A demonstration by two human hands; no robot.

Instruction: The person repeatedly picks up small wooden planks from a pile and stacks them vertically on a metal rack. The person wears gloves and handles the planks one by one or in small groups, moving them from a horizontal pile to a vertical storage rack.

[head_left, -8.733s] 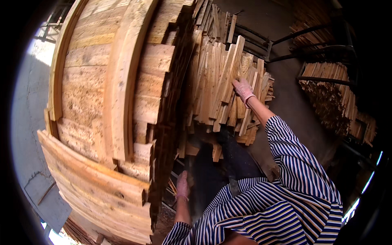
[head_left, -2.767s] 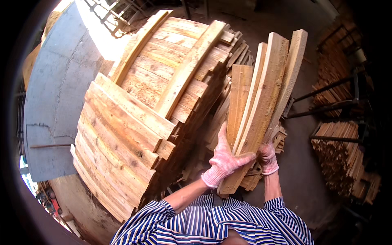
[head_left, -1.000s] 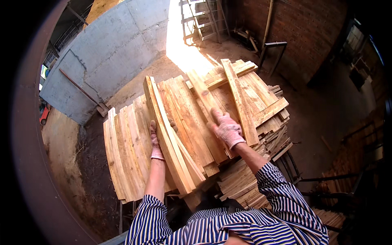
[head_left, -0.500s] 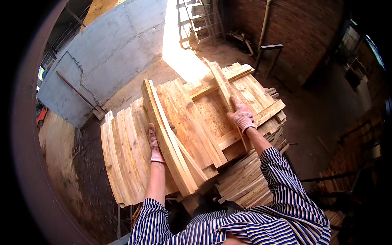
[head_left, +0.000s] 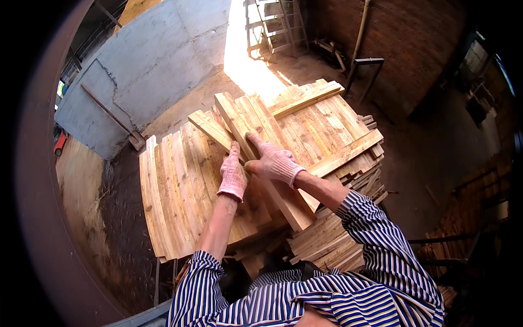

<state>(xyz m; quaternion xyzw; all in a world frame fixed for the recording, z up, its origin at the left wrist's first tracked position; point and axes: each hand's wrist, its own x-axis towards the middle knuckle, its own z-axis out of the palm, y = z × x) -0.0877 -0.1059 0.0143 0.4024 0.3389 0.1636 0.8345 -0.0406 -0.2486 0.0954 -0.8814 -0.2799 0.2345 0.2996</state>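
In a pink knit work glove, my right hand (head_left: 275, 162) is closed over a bundle of long wooden planks (head_left: 291, 204) tilted above the middle of the stack. My left hand (head_left: 233, 175), gloved the same way, is beside it, its fingers up against the same bundle. A shorter-looking plank end (head_left: 210, 128) sticks out to the far left from between the hands. Under them lies a layer of light wooden boards (head_left: 177, 191) set side by side. My fingers hide where the planks meet.
Two crosswise battens, a far one (head_left: 308, 100) and a near one (head_left: 348, 152), lie on the boards at right. More planks (head_left: 329, 242) are stacked below. A shovel (head_left: 111, 115) leans on a grey wall (head_left: 158, 49). A ladder-like frame (head_left: 272, 27) stands at the back.
My left hand has moved right and my right hand left, bringing them together. The planks they held apart now meet in the middle, and the gap between the boards at right no longer shows.
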